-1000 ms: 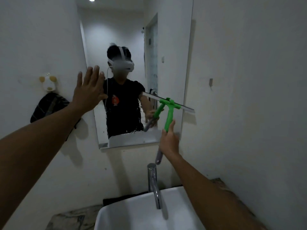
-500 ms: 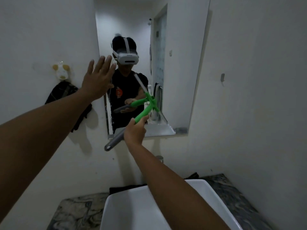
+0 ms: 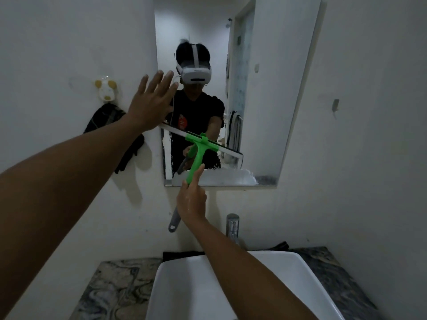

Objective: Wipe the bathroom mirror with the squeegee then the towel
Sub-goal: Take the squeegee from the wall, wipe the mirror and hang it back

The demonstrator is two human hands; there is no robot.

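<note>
A tall frameless mirror (image 3: pixel 272 93) hangs on the white wall above the sink. My right hand (image 3: pixel 191 202) is shut on the handle of a green squeegee (image 3: pixel 198 153), whose grey handle end sticks out below my fist. Its blade lies slanted across the mirror's lower left part, left end higher. My left hand (image 3: pixel 151 102) is open, fingers spread, flat at the mirror's left edge and the wall. A dark towel (image 3: pixel 124 137) hangs from a hook to the left of the mirror.
A white basin (image 3: pixel 288 269) sits below me on a marbled counter (image 3: pixel 115 287), with a chrome tap (image 3: pixel 232 226) behind it. A yellow-and-white wall hook (image 3: pixel 105 90) holds the dark towel. Dark cloth (image 3: pixel 182 255) lies behind the basin. A small wall hook (image 3: pixel 335 105) is at right.
The squeegee blade swung from steeply tilted to a shallow slant across the mirror's lower left. My right hand stayed on the handle; my left hand stayed open at the mirror's left edge.
</note>
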